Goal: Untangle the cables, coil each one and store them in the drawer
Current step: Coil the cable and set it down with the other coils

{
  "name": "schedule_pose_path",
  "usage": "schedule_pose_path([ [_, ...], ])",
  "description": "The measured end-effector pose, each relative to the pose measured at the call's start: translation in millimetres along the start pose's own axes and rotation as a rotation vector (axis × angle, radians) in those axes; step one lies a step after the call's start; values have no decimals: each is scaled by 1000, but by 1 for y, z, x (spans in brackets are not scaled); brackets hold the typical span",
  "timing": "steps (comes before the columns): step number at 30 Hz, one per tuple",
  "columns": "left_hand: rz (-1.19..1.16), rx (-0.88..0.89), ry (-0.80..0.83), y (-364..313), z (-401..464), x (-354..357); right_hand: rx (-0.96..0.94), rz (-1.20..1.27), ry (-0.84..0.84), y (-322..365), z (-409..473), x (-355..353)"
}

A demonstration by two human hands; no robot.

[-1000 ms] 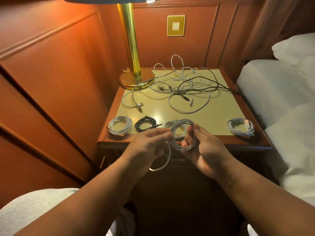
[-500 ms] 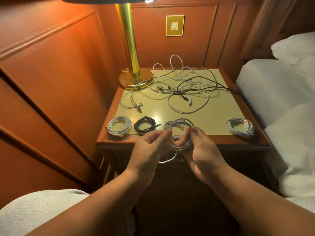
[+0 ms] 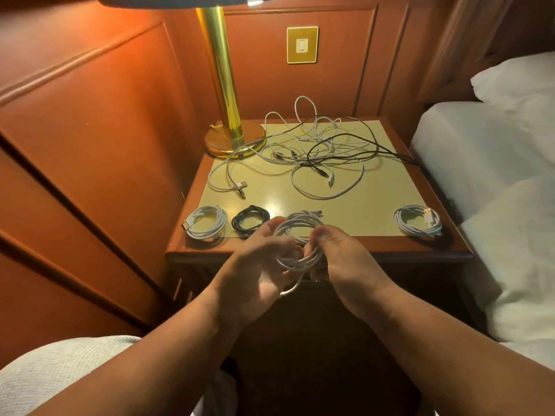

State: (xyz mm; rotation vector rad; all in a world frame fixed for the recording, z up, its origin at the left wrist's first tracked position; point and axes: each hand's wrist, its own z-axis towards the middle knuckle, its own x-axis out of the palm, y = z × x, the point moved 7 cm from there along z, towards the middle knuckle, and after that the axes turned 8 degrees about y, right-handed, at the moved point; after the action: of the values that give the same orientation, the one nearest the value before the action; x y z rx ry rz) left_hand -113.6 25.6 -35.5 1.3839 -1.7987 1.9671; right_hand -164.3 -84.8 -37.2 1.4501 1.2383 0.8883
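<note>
At the nightstand's (image 3: 390, 250) front edge, a white cable (image 3: 295, 259) is gripped by the left hand (image 3: 258, 265) and right hand (image 3: 339, 259); its trailing tail has shortened, so this coil is judged nearly finished.

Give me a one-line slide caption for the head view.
Both hands, left hand and right hand, wind a white cable at the nightstand edge; tangled cables wait behind.

Your left hand (image 3: 258, 265) lies palm-up, fingers curled. Your right hand (image 3: 339, 259) faces it, fingertips pinched; both forearms converge.
</note>
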Motion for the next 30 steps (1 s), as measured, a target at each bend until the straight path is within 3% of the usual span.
schedule_pose_path([
  [6,481,34,-284,-21,-4,-11,14,23,-57,-4,3,-10],
  [12,1000,129,-353,-41,-11,-8,-182,-337,-95,10,0,-20],
  [17,1128,34,-338,-46,-15,-8,-261,-432,-104,13,-4,-23],
  [19,1026,-30,-358,-44,-16,-12,-320,-499,-116,19,-7,-24],
  [26,49,-129,-376,-23,-12,-8,-314,-640,-156,21,-4,-33],
  [30,-12,-170,-330,-17,-12,-11,-197,-518,-110,15,-2,-32],
])
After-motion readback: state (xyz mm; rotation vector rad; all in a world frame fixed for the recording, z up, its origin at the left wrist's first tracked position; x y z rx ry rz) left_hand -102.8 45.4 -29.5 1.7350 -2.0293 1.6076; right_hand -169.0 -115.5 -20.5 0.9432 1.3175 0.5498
